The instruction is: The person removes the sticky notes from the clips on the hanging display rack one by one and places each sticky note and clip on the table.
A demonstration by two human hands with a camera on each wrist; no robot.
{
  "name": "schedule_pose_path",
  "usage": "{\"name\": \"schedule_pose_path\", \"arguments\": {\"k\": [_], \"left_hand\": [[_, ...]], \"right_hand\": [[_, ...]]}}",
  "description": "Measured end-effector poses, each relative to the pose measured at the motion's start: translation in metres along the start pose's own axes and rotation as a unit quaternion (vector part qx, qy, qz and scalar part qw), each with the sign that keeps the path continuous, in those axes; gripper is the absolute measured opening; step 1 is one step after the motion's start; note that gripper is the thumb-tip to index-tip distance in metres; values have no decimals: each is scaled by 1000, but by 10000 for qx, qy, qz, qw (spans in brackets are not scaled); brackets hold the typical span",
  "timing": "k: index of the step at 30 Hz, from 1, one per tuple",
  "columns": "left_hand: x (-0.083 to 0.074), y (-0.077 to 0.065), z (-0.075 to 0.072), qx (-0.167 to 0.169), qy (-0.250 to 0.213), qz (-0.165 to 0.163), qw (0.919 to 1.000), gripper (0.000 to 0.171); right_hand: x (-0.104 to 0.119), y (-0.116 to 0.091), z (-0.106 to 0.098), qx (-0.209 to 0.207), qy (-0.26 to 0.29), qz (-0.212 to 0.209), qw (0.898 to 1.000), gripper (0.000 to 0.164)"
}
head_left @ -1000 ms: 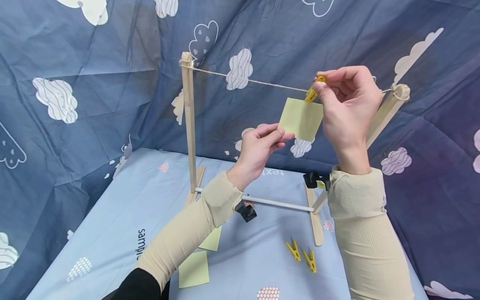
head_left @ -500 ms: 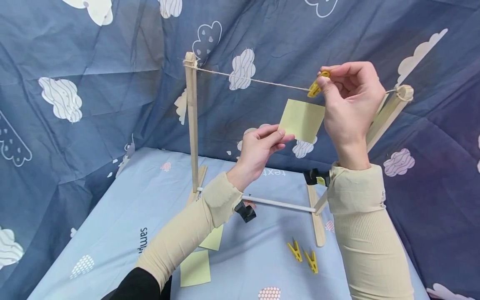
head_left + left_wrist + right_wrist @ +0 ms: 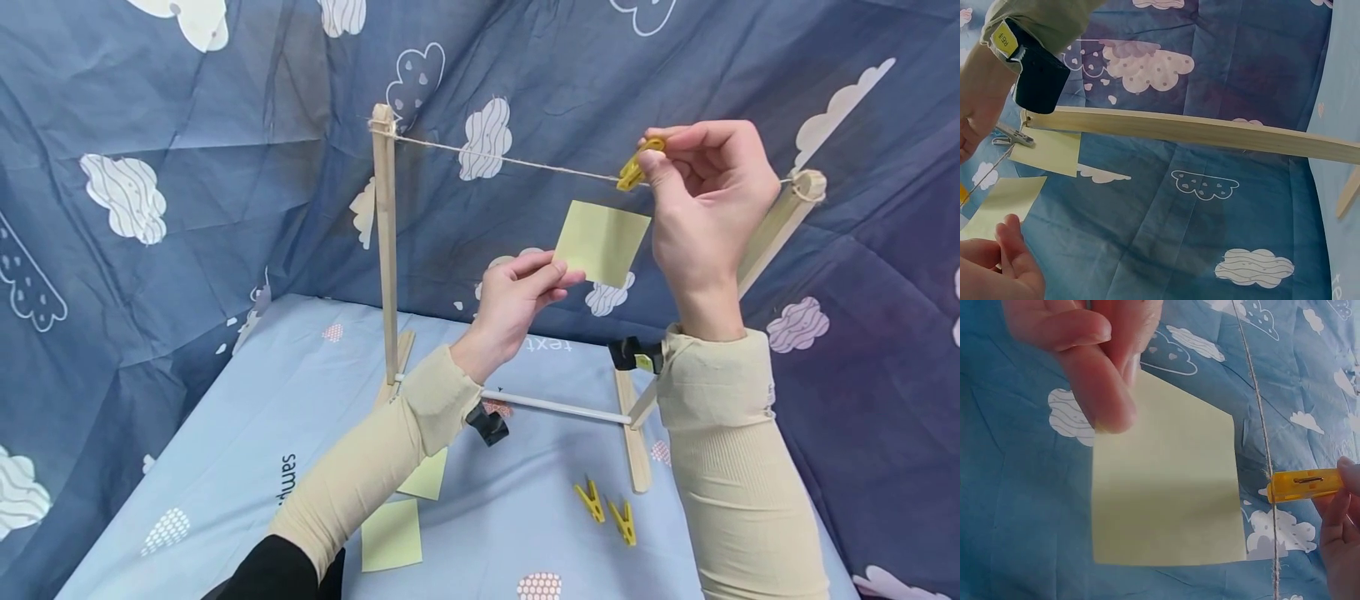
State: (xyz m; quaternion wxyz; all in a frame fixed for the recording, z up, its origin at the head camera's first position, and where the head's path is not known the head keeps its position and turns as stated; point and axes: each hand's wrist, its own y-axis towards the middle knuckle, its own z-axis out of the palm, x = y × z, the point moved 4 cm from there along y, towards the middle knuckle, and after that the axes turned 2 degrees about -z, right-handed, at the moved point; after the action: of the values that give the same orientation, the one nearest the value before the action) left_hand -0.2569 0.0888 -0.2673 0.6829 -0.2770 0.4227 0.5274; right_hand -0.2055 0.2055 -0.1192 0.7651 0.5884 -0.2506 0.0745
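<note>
My left hand (image 3: 513,304) pinches a pale yellow sticky note (image 3: 602,242) by its lower left corner. Above the note, my right hand (image 3: 712,208) holds a yellow clothespin (image 3: 637,167) between thumb and fingers. The clothespin's tip meets the twine (image 3: 517,161); in the right wrist view the clothespin (image 3: 1304,485) touches the twine (image 3: 1264,434), apart from the note (image 3: 1169,487). Whether its tip encloses the twine is unclear. Another sticky note (image 3: 1050,153) hangs near the right post under a greyish clip (image 3: 1016,134) in the left wrist view; my right hand mostly hides it in the head view.
The twine runs between a left wooden post (image 3: 385,250) and a right wooden post (image 3: 783,221), joined low down by a white rod (image 3: 555,406). Two yellow clothespins (image 3: 590,502) lie on the light blue cloth (image 3: 495,508). More sticky notes (image 3: 392,536) lie near my left forearm.
My right hand has moved slightly up and right with the clothespin, whose tip no longer overlaps the note's top edge. The note has dropped a little, still in my left hand.
</note>
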Motion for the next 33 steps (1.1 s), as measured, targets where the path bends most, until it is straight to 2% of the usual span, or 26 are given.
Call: {"name": "schedule_pose_path", "arguments": {"k": [8,15,19,27,33], "left_hand": [[-2,-3,-3,36,-1,119,9999,29],[-6,-10,-5,72,124,259,9996,26],[-9,-15,-7,111,165,332,9993,26],[-18,-33,-17,234,565,728,9955,27],[-24,-47,-28,294,709,989,9921,27]], "right_hand": [[6,-2,-2,63,-2,-371,9993,19],[12,-4,-3,-212,392,-158,9989,16],[18,-6,-3,-252,491,-197,9983,17],[31,-12,-6,-424,737,-346,9958,19],[38,-17,-13,-677,1038,-293,9919,24]]}}
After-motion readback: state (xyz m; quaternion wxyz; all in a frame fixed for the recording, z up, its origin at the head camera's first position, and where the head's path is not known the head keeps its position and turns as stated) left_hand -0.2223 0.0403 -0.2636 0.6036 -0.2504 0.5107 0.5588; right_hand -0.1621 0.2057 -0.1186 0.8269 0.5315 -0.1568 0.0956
